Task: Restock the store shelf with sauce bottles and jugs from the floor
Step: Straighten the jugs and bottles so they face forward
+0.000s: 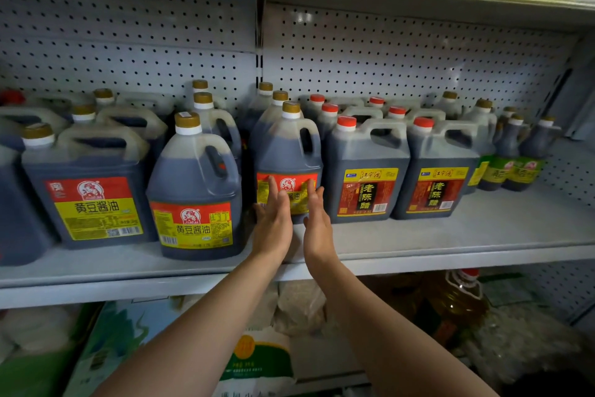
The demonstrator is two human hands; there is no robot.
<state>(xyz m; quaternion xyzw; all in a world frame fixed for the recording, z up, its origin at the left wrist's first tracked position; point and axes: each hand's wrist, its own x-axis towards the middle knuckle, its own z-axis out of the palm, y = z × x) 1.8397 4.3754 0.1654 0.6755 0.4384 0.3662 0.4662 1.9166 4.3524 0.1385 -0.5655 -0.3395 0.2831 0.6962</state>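
sauce jug with a gold cap and a red-and-yellow label stood on the grey store shelf, between a taller soy sauce jug and a row of red-capped vinegar jugs. both of a person's bare hands were raised to its front: the left hand and the right hand had fingers straight and spread, palms turned toward each other, fingertips at the label, gripping nothing. the step in hand appeared to be seating and squaring the jug in its row, not lifting it. the next move would likely call for a gentle push back or a small turn so the label faced out, then a return to the floor for more stock, which lay out of view.
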